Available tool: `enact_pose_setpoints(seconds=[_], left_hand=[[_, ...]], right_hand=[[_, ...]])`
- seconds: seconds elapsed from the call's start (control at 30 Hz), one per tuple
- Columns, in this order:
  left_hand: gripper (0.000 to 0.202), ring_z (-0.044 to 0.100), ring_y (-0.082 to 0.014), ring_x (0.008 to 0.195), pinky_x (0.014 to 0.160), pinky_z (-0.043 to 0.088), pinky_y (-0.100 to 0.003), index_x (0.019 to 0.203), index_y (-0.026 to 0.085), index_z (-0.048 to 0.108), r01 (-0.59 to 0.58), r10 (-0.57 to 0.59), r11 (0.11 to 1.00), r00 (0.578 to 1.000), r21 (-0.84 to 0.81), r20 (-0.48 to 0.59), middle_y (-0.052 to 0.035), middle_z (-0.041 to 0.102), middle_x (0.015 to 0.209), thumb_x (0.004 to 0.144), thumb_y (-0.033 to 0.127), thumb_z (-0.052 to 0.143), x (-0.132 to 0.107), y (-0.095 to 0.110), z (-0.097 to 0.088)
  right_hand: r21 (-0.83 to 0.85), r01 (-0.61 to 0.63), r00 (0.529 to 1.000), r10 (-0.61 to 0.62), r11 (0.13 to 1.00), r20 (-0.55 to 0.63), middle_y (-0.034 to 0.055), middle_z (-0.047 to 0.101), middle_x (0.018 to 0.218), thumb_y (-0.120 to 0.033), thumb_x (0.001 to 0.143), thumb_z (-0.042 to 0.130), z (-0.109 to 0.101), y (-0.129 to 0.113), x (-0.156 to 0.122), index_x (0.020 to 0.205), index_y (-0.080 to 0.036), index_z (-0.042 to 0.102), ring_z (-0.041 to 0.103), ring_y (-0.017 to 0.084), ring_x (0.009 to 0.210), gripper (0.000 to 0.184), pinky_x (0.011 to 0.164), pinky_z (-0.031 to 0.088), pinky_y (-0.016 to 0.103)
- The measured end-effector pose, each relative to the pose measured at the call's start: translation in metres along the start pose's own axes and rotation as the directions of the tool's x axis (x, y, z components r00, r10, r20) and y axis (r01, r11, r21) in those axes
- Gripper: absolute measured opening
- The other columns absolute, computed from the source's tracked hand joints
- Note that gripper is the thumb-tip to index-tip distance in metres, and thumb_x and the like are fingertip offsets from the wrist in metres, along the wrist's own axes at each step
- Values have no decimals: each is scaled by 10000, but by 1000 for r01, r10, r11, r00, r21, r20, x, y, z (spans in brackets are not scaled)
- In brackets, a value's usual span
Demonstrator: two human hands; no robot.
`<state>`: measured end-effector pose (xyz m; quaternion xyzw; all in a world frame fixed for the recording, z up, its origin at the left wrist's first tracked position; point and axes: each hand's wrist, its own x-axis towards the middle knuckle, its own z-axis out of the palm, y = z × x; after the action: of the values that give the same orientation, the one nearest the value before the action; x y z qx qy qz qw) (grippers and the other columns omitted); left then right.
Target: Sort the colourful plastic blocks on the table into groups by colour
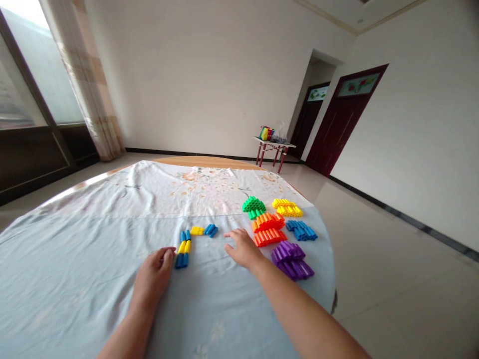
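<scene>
My left hand rests on the cloth with its fingers curled; whether anything is inside them is hidden. Just right of its fingertips lies a column of short plastic tubes, two wide, in blue, yellow and blue. A yellow pair extends right from the top of the column, with a few blue tubes slightly tilted at its end. My right hand is open, fingers spread and empty, between those blue tubes and the stacked orange tubes.
At the right lie piles of green tubes, yellow tubes, blue tubes and purple tubes, near the edge of the cloth-covered round table. A small side table by the far wall holds a colourful bag.
</scene>
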<state>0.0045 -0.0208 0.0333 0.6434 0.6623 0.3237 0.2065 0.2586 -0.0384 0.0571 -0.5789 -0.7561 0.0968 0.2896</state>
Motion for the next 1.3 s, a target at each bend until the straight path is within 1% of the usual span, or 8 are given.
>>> enact_pose_setpoints(seconds=[0.2, 0.37, 0.53, 0.63, 0.8, 0.9, 1.07, 1.3], left_hand=[[426, 631, -211, 900, 748, 468, -275, 927, 198, 681, -17, 17, 1000, 1000, -13, -8, -61, 711, 937, 807, 434, 348, 1, -1, 1], [429, 630, -209, 900, 759, 472, -276, 919, 196, 681, -20, 20, 1000, 1000, -16, -9, -61, 709, 944, 800, 443, 352, 2, -2, 1], [433, 629, -215, 892, 765, 472, -285, 917, 195, 682, -37, 37, 999, 999, -24, 2, -66, 709, 932, 795, 452, 356, 3, -5, 1], [452, 626, -234, 888, 760, 470, -306, 929, 186, 683, -53, 53, 999, 998, 2, 14, -84, 707, 923, 782, 466, 360, 6, -6, 2], [482, 604, -254, 968, 822, 458, -340, 957, 199, 671, -123, 115, 985, 991, 118, 70, -86, 695, 983, 776, 493, 334, 9, -7, 6], [460, 576, -265, 1028, 882, 430, -372, 956, 213, 655, -174, 158, 965, 983, 197, 92, -76, 684, 1025, 789, 503, 340, 8, -5, 7], [416, 556, -271, 1043, 898, 394, -401, 939, 237, 646, -230, 202, 927, 972, 295, 120, -62, 679, 1023, 786, 510, 373, -1, 5, 5], [415, 573, -252, 1000, 893, 393, -374, 912, 243, 657, -270, 230, 927, 957, 260, 176, -51, 692, 982, 783, 526, 384, -1, 0, 8]], right_hand=[[-23, 59, 997, -58, 998, 47, 99, 528, 1313, -6, 742, 480, 46, 0, 45, 1229, -183, 550, 457, 207, 1219, 523, 1036, 353, 374], [-87, 65, 983, -48, 994, 178, 91, 511, 1331, -62, 760, 510, 53, -1, 64, 1215, -203, 567, 472, 213, 1203, 480, 1003, 376, 352], [-183, 22, 986, 9, 983, 166, 66, 623, 1084, -300, 762, 630, 36, -3, 50, 1064, -249, 652, 553, 222, 1034, 307, 899, 425, 336], [-208, -17, 992, 42, 978, 117, 67, 639, 966, -457, 737, 663, 25, -7, 34, 999, -242, 674, 570, 224, 964, 340, 857, 435, 328], [-229, -92, 985, 122, 969, 119, 67, 647, 896, -565, 702, 665, 15, -12, 15, 910, -233, 690, 586, 230, 908, 392, 804, 446, 325], [-200, -62, 989, 88, 978, 122, 67, 648, 940, -546, 683, 688, 12, -12, 10, 970, -234, 671, 585, 237, 927, 424, 806, 443, 327], [-153, 73, 985, -47, 985, 166, 23, 666, 957, -279, 736, 657, 15, -9, 4, 990, -245, 646, 584, 201, 939, 257, 821, 429, 284], [-94, -4, 995, 13, 996, 102, 43, 664, 913, -392, 734, 656, 14, -13, -14, 990, -234, 658, 595, 216, 903, 301, 814, 455, 303]])
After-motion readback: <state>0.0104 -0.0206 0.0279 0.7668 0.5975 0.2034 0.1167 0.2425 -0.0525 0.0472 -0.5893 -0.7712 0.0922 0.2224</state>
